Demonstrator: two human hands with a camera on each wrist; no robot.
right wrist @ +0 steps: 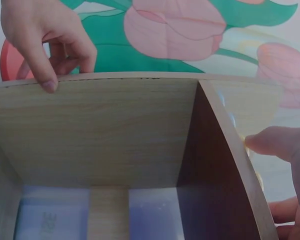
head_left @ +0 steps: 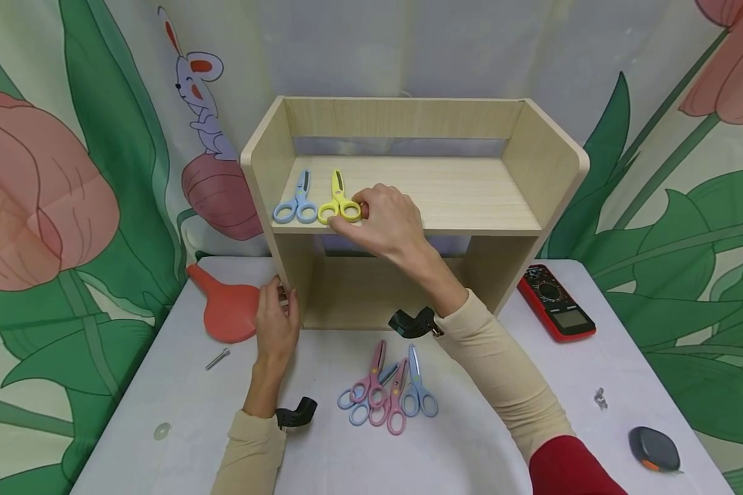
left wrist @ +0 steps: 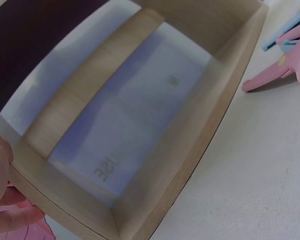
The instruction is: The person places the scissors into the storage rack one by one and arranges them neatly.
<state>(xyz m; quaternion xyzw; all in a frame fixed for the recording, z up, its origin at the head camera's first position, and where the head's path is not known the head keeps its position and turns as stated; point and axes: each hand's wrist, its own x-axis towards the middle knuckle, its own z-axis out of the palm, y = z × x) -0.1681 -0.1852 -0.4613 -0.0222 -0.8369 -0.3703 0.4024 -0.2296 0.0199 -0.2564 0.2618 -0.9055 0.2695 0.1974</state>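
Observation:
A light wooden shelf unit [head_left: 535, 172] stands on the white table [head_left: 483, 440]. On its upper board lie blue scissors [head_left: 295, 200] and, beside them, yellow scissors [head_left: 338, 202]. My right hand [head_left: 364, 214] reaches onto that board, its curled fingers pinching the yellow scissors' handle. My left hand [head_left: 283, 294] grips the front edge of the unit's left side panel [head_left: 274, 165], low down near the table. In the right wrist view the left hand [right wrist: 49, 80] curls over that panel's edge [right wrist: 115, 77]. A heap of several pink and blue scissors [head_left: 386, 390] lies on the table before the unit.
A red multimeter [head_left: 556, 303] lies right of the unit, a red paddle-shaped thing [head_left: 225, 309] to its left. A screw [head_left: 217, 358], a washer [head_left: 162, 431], a small metal part [head_left: 600, 397] and a dark tape measure [head_left: 654, 448] are scattered nearer the table's edges.

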